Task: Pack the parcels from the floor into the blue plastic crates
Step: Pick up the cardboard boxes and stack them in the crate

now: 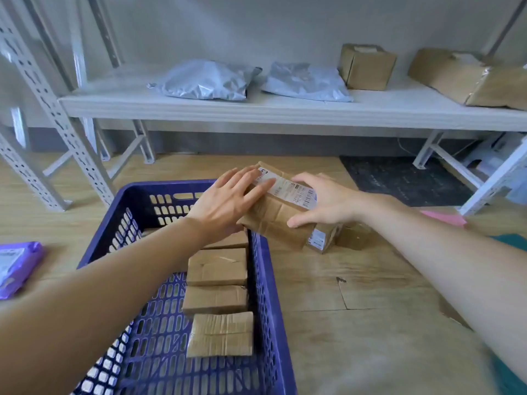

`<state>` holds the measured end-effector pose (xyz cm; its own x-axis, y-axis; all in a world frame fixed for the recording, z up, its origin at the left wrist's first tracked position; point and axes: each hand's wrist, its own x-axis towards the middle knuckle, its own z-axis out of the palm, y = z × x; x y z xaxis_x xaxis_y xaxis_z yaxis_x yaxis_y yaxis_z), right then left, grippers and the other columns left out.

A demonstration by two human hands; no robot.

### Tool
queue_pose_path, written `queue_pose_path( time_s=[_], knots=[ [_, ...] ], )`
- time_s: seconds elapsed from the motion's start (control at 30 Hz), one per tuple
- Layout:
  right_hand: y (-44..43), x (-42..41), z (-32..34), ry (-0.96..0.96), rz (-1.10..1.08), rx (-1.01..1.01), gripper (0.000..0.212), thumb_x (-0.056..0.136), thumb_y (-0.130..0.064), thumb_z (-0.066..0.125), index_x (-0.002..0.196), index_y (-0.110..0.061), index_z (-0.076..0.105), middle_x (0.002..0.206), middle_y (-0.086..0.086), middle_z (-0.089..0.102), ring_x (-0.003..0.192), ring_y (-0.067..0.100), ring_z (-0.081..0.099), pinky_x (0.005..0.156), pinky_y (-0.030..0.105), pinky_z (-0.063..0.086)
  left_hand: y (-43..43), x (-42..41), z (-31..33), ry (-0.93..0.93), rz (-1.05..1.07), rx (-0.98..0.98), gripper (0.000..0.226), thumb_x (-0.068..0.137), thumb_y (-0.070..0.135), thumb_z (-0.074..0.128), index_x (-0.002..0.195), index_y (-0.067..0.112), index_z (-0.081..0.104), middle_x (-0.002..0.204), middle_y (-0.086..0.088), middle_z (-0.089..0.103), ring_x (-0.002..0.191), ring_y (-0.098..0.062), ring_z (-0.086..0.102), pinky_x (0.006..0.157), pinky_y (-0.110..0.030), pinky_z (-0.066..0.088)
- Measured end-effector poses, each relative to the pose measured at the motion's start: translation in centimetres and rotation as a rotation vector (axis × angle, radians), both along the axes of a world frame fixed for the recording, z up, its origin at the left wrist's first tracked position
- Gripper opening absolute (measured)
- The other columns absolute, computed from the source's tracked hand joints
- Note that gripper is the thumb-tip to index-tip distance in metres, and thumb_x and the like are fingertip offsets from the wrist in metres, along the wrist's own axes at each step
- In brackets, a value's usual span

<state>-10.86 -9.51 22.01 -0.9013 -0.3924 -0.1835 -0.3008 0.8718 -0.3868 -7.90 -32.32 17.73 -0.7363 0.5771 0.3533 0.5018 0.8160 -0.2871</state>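
Right hand [322,201] gripping labelled parcel [273,220], left hand [228,201] flat on it, above blue crate [265,280] rim

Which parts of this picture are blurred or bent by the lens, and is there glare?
Head view: the wide lens slants the rack upright; the right forearm smears toward the bottom edge; the label on the held parcel is unreadably soft; the grey mailer bag shows mild sheen; light is soft, without hard shadows.
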Motion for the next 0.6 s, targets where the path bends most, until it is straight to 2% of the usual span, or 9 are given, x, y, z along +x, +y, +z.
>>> queue_pose_path(
  time_s=[0.2, 0.3, 0.37, 0.47, 0.6],
  knots=[
    [-7.9, 0.7, -1.1, -0.043, 0.077, -0.056, 0.098, 0.058, -0.063, 0.078, 0.141, -0.038, 0.03, 0.134, -0.002, 0.04, 0.124, 0.018, 0.041, 0.106, 0.041, 0.036, -7.7, 2.4, -0.9, -0.007, 0.085, 0.015, 0.11, 0.045, 0.029, 0.091, 0.136, 0.009, 0.033, 0.131, -0.018, 0.049, 0.122, -0.033, 0.049, 0.101, -0.044, 0.044],
    [-11.1, 1.3, -2.5, -0.098, 0.104, -0.079, 0.092, 0.063, -0.06, 0.076, 0.14, -0.039, 0.03, 0.129, -0.004, 0.04, 0.121, 0.017, 0.043, 0.105, 0.04, 0.037, -10.9, 3.5, -1.8, -0.073, 0.108, 0.007, 0.106, 0.046, 0.026, 0.09, 0.134, 0.015, 0.033, 0.131, -0.019, 0.047, 0.121, -0.036, 0.048, 0.095, -0.049, 0.049],
    [-13.0, 1.6, -3.4, -0.111, 0.141, -0.073, 0.09, 0.066, -0.059, 0.074, 0.141, -0.04, 0.027, 0.134, -0.003, 0.039, 0.126, 0.017, 0.041, 0.106, 0.04, 0.035, -12.9, 4.2, -2.6, -0.119, 0.127, 0.017, 0.101, 0.052, 0.027, 0.089, 0.134, 0.019, 0.031, 0.132, -0.019, 0.045, 0.121, -0.036, 0.047, 0.09, -0.051, 0.05],
    [-15.5, 2.5, -4.7, -0.057, 0.204, -0.107, 0.082, 0.077, -0.051, 0.069, 0.145, -0.036, 0.025, 0.15, -0.007, 0.032, 0.138, 0.017, 0.032, 0.11, 0.038, 0.032, -15.2, 5.3, -3.6, -0.158, 0.19, 0.039, 0.097, 0.056, 0.038, 0.087, 0.133, 0.02, 0.03, 0.131, -0.016, 0.045, 0.12, -0.033, 0.047, 0.091, -0.047, 0.051],
    [-18.5, 4.5, -6.5, 0.154, 0.283, -0.064, 0.079, 0.083, -0.047, 0.065, 0.147, -0.035, 0.021, 0.154, -0.006, 0.026, 0.138, 0.023, 0.033, 0.108, 0.041, 0.033, -17.3, 6.1, -4.1, -0.262, 0.277, 0.1, 0.1, 0.059, 0.053, 0.082, 0.137, 0.022, 0.026, 0.133, -0.006, 0.04, 0.12, -0.025, 0.043, 0.089, -0.037, 0.049]
  ],
)
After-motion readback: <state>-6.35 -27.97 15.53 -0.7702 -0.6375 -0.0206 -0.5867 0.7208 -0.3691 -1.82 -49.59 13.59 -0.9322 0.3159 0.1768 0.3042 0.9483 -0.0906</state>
